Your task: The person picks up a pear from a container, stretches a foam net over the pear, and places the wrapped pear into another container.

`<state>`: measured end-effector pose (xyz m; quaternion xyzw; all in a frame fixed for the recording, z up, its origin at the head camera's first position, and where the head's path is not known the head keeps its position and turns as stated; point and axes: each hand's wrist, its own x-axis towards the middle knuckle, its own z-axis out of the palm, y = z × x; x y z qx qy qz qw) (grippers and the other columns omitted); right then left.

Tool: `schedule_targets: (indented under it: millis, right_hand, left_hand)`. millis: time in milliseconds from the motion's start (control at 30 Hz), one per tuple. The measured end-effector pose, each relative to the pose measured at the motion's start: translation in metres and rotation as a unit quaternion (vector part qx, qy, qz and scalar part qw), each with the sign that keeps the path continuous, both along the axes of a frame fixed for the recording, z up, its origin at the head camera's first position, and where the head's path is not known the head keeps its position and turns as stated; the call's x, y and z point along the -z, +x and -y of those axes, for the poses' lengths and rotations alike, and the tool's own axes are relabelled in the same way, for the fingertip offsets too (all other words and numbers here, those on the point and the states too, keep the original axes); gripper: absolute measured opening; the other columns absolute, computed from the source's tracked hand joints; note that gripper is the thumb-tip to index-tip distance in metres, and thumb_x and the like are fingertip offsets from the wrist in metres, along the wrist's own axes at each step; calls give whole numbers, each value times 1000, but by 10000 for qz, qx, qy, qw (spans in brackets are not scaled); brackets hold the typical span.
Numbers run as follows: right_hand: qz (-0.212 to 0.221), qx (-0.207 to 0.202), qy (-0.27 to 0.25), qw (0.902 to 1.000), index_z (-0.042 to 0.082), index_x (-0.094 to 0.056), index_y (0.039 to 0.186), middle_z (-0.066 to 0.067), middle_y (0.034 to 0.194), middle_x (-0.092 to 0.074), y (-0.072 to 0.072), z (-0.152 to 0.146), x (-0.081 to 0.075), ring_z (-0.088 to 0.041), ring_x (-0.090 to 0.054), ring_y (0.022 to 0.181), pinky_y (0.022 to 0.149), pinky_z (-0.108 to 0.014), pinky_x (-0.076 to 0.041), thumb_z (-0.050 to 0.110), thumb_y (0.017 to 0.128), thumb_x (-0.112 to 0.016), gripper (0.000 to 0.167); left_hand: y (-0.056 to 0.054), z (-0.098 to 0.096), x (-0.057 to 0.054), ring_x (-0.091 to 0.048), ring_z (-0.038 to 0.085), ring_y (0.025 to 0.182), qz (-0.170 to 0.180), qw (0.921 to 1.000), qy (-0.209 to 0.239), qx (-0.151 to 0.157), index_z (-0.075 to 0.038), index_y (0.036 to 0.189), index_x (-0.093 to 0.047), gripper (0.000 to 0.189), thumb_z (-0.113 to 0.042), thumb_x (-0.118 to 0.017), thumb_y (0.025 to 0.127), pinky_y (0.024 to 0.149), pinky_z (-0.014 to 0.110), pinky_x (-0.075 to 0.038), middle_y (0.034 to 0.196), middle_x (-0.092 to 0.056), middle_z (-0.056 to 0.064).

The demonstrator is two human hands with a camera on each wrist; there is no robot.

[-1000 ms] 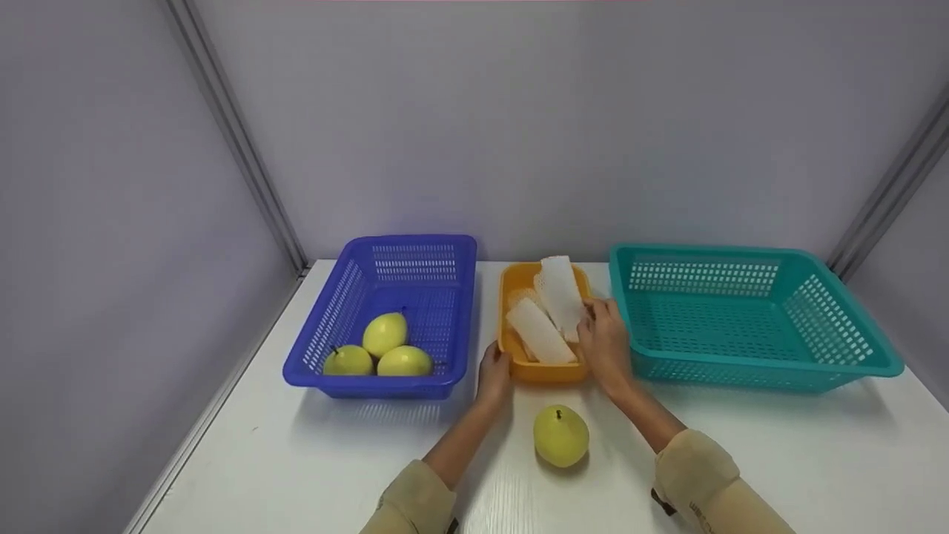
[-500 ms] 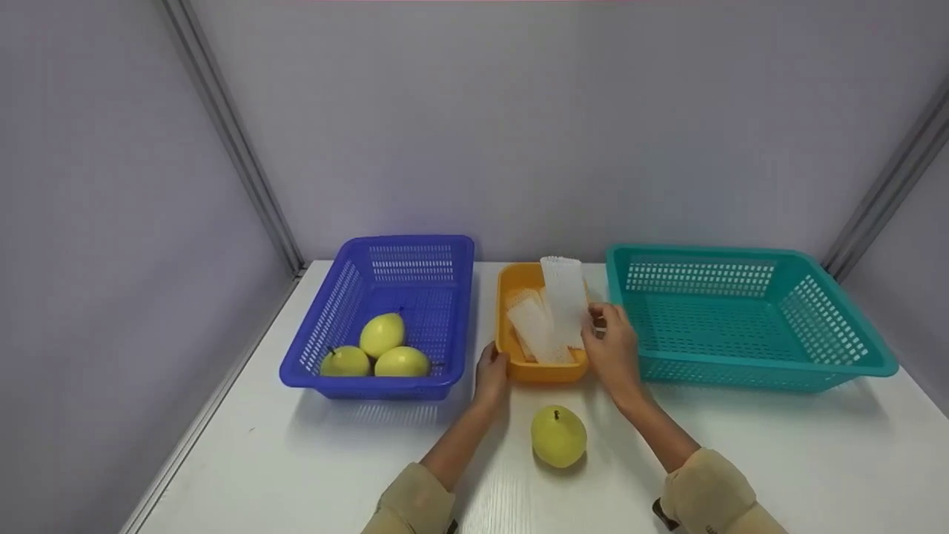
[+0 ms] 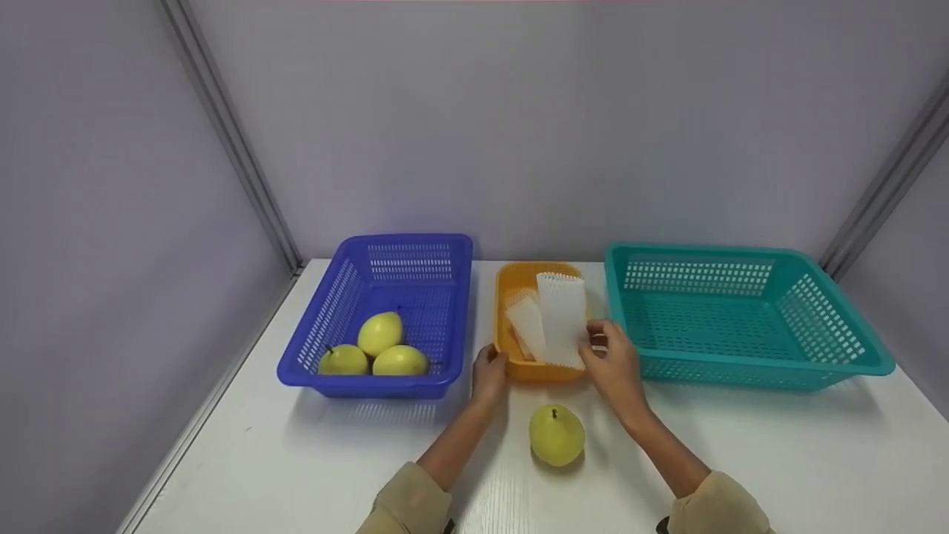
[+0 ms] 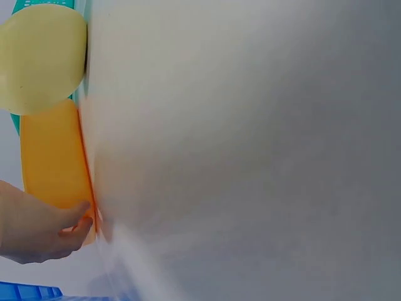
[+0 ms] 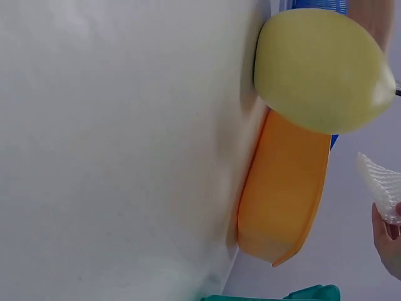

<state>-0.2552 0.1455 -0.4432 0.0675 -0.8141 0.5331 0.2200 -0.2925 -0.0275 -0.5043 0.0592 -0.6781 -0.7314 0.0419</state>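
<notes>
My right hand (image 3: 612, 363) pinches the edge of a white foam fruit net (image 3: 562, 319), a flat mesh sleeve raised over the orange container (image 3: 545, 373). In the right wrist view this foam net (image 5: 380, 182) is above the container's rim. My left hand (image 3: 489, 377) holds the container by its near left corner; in the left wrist view the thumb and a finger of that hand (image 4: 44, 231) meet at the container's end. Another foam net (image 3: 527, 324) lies inside, partly covered. A yellow-green pear (image 3: 557, 436) stands on the table just in front, stem up.
To the left is a blue-purple basket (image 3: 452, 311) with three pears (image 3: 381, 334) near its front. A wide teal basket (image 3: 756, 360) stands at the right. Behind them rises a grey wall (image 3: 474, 133), and the white table (image 3: 311, 467) extends toward me.
My right hand has lifted the foam net off the other one, then brought it toward me and turned it more upright. My left hand stays at the orange container. The pears have not moved.
</notes>
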Motion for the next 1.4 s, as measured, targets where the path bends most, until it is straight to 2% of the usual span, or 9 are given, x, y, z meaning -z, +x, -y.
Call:
schedule_targets:
  millis: [67, 167, 233, 300, 567, 833, 1067, 1167, 1400]
  right_hand:
    - [141, -64, -59, 9999, -2, -56, 103, -14, 102, -55, 4, 0, 1, -25, -57, 92, 77, -39, -50, 0, 84, -60, 20]
    - [251, -142, -119, 9995, -1, -55, 103, -13, 102, -55, 9, 0, 2, -24, -57, 93, 78, -39, -50, 0, 84, -60, 19]
    - [239, -196, -178, 9994, -1, -55, 103, -13, 101, -55, 11, 0, 2, -24, -57, 92, 77, -38, -50, 0, 84, -60, 19]
    - [237, -242, -227, 9992, 0, -55, 103, -12, 101, -55, 13, -1, 1, -23, -57, 92, 77, -36, -50, 0, 85, -60, 18]
    - [420, -354, -321, 9980, 0, -55, 103, -14, 103, -54, 21, -1, 2, -24, -55, 94, 81, -38, -49, 2, 86, -60, 18]
    - [566, -479, -340, 9967, 0, -52, 105, -13, 104, -53, 28, 2, -2, -23, -56, 93, 82, -38, -48, 0, 85, -60, 21]
    - [553, -552, -506, 9957, 0, -52, 106, -13, 106, -53, 35, 3, -11, -23, -56, 95, 82, -33, -48, -1, 85, -60, 22]
    - [535, -585, -635, 9948, -1, -52, 106, -13, 106, -53, 38, 4, -15, -22, -55, 97, 81, -29, -48, -2, 86, -59, 22]
    - [536, -551, -735, 9943, -4, -51, 106, -15, 105, -52, 41, 7, -23, -25, -55, 98, 82, -27, -48, -7, 84, -60, 24]
  left_hand:
    - [-22, 0, 37, -53, 27, 98, -42, 9995, 8, -323, 10, 116, -46, 40, -19, -52, 90, 82, 33, -46, 109, -52, 23]
    - [-17, -1, 35, -50, 18, 76, 114, 9978, 233, -617, 4, 100, -47, 30, -19, -58, 86, 65, 29, -46, 87, -49, 10]
    - [-5, 0, 16, -46, 16, 70, 381, 9965, 544, -507, 2, 95, -45, 20, -13, -56, 87, 62, 29, -43, 81, -46, 7]
    - [20, 0, -20, -44, 17, 68, 514, 9959, 680, -299, 4, 91, -44, 12, -5, -51, 88, 63, 31, -44, 77, -44, 8]
    - [34, 7, -31, -48, 17, 65, 246, 9973, 355, 600, -2, 79, -49, 10, -6, -53, 87, 63, 32, -48, 72, -49, 7]
    - [59, 9, -70, -56, 33, 88, -74, 9897, -316, 1397, 11, 99, -57, 28, -15, -50, 92, 79, 44, -47, 92, -61, 18]
    - [51, 12, -66, -58, 32, 90, -406, 9743, -848, 2048, 10, 103, -61, 39, -26, -47, 96, 77, 41, -48, 94, -64, 17]
    - [49, 15, -63, -58, 30, 92, -344, 9711, -1009, 2135, 7, 105, -61, 41, -31, -47, 95, 76, 38, -48, 96, -65, 15]
    - [52, 18, -67, -56, 26, 87, -255, 9520, -1424, 2696, 2, 102, -66, 45, -35, -40, 98, 68, 31, -46, 91, -65, 8]
